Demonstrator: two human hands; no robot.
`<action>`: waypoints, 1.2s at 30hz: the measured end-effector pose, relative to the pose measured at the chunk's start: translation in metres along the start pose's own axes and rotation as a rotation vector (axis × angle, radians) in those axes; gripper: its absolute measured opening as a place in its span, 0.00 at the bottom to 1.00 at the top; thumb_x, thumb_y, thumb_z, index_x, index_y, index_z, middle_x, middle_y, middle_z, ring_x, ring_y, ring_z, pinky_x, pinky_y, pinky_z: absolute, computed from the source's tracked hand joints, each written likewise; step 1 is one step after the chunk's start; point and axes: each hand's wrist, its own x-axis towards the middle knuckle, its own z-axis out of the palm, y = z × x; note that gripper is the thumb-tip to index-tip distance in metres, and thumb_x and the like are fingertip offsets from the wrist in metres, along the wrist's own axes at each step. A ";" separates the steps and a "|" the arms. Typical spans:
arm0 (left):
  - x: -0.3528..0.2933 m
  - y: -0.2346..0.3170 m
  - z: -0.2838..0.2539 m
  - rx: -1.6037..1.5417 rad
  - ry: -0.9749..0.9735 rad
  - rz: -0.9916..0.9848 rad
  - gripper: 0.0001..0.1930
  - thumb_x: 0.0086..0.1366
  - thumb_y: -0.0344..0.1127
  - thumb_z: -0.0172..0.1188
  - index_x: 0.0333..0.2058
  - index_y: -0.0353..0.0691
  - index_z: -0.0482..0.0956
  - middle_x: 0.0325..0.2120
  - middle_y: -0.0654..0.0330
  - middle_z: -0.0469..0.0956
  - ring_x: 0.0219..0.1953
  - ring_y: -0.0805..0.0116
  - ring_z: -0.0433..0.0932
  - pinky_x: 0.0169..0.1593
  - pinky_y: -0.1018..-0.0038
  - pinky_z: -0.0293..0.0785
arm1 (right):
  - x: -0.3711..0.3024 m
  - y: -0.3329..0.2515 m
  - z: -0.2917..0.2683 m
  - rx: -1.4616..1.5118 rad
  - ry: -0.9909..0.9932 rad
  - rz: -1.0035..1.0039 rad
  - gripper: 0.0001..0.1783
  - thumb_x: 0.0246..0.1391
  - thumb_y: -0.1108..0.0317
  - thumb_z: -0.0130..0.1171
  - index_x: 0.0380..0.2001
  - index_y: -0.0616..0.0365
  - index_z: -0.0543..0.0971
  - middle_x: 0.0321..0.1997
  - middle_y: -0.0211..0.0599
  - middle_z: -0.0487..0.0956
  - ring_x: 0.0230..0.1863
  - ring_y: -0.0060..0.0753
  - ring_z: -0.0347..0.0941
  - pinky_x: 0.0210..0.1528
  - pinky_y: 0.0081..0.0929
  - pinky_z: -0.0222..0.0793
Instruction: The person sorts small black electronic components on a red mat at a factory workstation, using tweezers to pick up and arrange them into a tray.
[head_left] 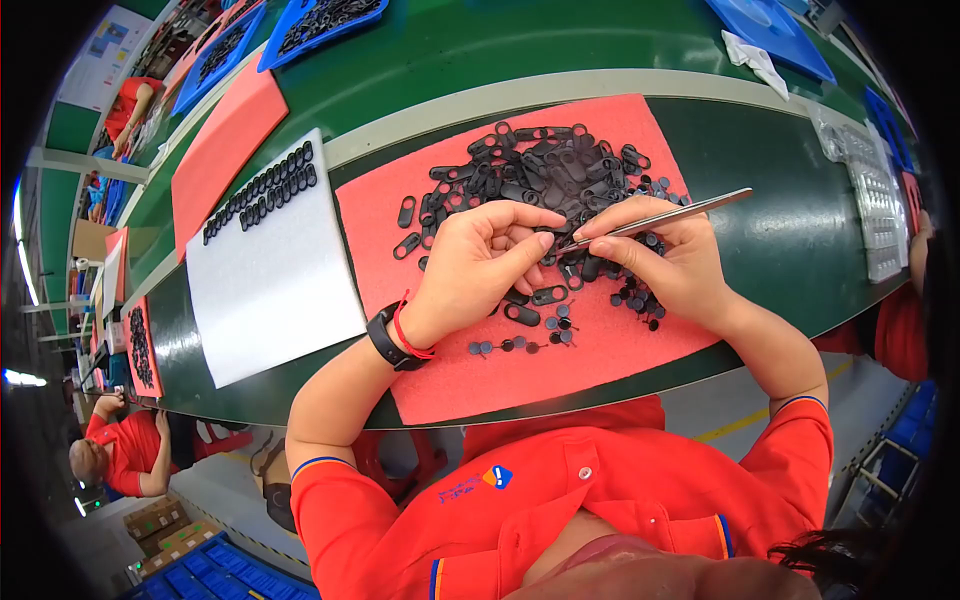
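My right hand (672,258) grips metal tweezers (712,204) between thumb and fingers. Their tip points left, toward the fingertips of my left hand. My left hand (468,262) is closed in a pinch on a small black part, mostly hidden by the fingers. Both hands are over a red foam mat (450,385). Beyond them lies a loose heap of black oval parts (545,170), each with a hole at one end. Small dark round discs (632,298) lie scattered beside my right hand, and several more lie in front of the left.
Left of the mat, a white foam sheet (275,290) carries rows of black oval parts (265,195). Blue trays (320,25) of black parts stand at the far left. A clear plastic tray (868,190) lies at the right. Another person (125,450) sits at the far left.
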 end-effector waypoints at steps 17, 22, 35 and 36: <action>0.000 0.002 0.003 0.019 0.015 -0.002 0.10 0.62 0.28 0.54 0.40 0.31 0.76 0.24 0.63 0.77 0.20 0.83 0.74 0.23 0.86 0.73 | -0.002 -0.001 0.000 -0.026 0.044 -0.065 0.06 0.49 0.78 0.60 0.33 0.63 0.79 0.33 0.37 0.80 0.35 0.27 0.75 0.39 0.21 0.69; 0.002 0.002 0.002 0.016 0.011 -0.009 0.10 0.62 0.27 0.54 0.41 0.31 0.76 0.24 0.63 0.77 0.20 0.83 0.74 0.23 0.86 0.72 | -0.001 0.000 0.000 -0.057 0.013 -0.061 0.06 0.49 0.78 0.59 0.33 0.64 0.79 0.33 0.37 0.80 0.36 0.27 0.75 0.39 0.22 0.69; -0.002 -0.002 -0.001 0.046 0.049 0.036 0.10 0.62 0.28 0.55 0.42 0.31 0.75 0.24 0.65 0.76 0.22 0.83 0.73 0.24 0.87 0.71 | 0.006 -0.006 -0.020 0.039 0.170 -0.093 0.13 0.64 0.67 0.39 0.36 0.64 0.72 0.38 0.40 0.76 0.33 0.22 0.72 0.34 0.17 0.67; -0.003 -0.003 -0.001 0.045 0.059 0.057 0.10 0.62 0.28 0.55 0.42 0.31 0.75 0.25 0.65 0.76 0.22 0.83 0.73 0.23 0.87 0.70 | 0.010 -0.006 -0.031 -0.031 0.276 -0.108 0.15 0.65 0.65 0.38 0.34 0.63 0.72 0.38 0.38 0.76 0.31 0.19 0.71 0.31 0.15 0.64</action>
